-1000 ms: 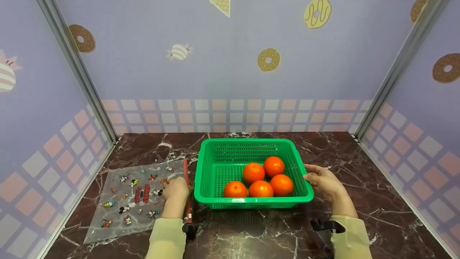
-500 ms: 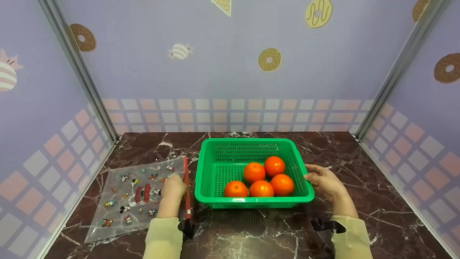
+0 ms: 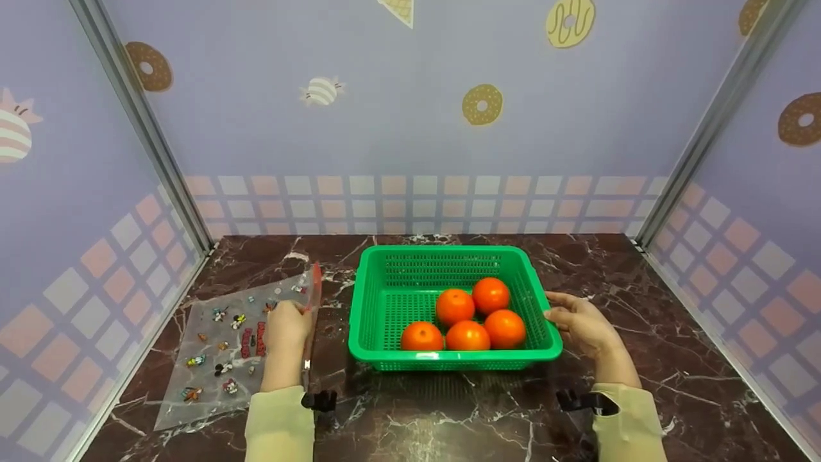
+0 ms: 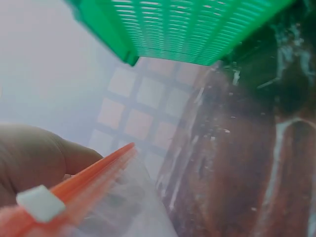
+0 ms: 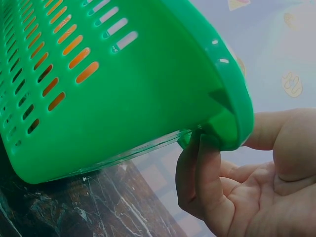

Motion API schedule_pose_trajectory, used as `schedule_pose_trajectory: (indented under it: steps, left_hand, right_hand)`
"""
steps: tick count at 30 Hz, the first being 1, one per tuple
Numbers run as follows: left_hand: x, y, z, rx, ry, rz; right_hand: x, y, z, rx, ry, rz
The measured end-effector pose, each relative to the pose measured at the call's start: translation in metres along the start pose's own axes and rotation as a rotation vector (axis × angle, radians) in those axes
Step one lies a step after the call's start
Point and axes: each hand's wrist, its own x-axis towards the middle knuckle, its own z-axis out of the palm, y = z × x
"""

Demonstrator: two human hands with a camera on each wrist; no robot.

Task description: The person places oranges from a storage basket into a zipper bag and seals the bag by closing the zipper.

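My left hand [image 3: 285, 333] grips the red zip edge of a clear zip bag [image 3: 211, 359] printed with small cartoon figures. In the left wrist view the thumb lies along the red zip strip [image 4: 106, 160], near its white slider [image 4: 40, 203]. The bag's far part lies on the table, and its gripped edge is raised. A green plastic basket [image 3: 397, 356] stands right of the bag, holding several oranges [image 3: 455, 307]. My right hand [image 3: 584, 327] holds the basket's right rim; in the right wrist view, fingers [image 5: 207, 173] curl under the rim with the thumb on its other side.
The dark marbled table [image 3: 449, 423] is bounded by a purple back wall [image 3: 410, 141] and side walls with metal corner posts. A black strap [image 3: 319, 400] is on the left wrist, another strap [image 3: 587, 402] on the right.
My left hand has moved left, away from the basket, pulling the bag's red edge along; the bag now bunches slightly. The right hand and the basket have stayed in place.
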Motion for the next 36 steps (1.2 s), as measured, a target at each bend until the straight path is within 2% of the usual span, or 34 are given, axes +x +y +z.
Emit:
schedule_pose_trajectory:
  steps: [4, 11, 18, 25, 28, 33, 36]
  left_hand:
    - [-0.004, 0.004, -0.005, -0.077, 0.059, 0.050]
    - [-0.008, 0.019, -0.011, -0.216, 0.135, 0.063]
    - [-0.019, 0.038, -0.019, -0.341, 0.104, 0.088]
    - [-0.032, 0.054, -0.021, -0.347, 0.089, 0.167]
    - [-0.035, 0.059, -0.019, -0.356, 0.059, 0.206]
    - [-0.037, 0.062, -0.016, -0.366, 0.021, 0.242]
    - [-0.038, 0.062, -0.014, -0.364, 0.028, 0.252]
  right_hand:
    - [0.000, 0.000, -0.001, 0.000, -0.008, -0.002]
    - [-0.001, 0.000, -0.003, -0.028, -0.016, -0.007]
    - [0.000, 0.000, -0.002, -0.029, -0.014, -0.008]
    - [0.000, -0.002, -0.001, -0.024, -0.010, -0.005]
    - [-0.001, -0.004, 0.000, -0.037, 0.003, -0.004]
    - [-0.005, -0.011, 0.008, -0.158, 0.081, 0.016]
    - [-0.009, -0.021, 0.018, -0.304, 0.203, 0.007]
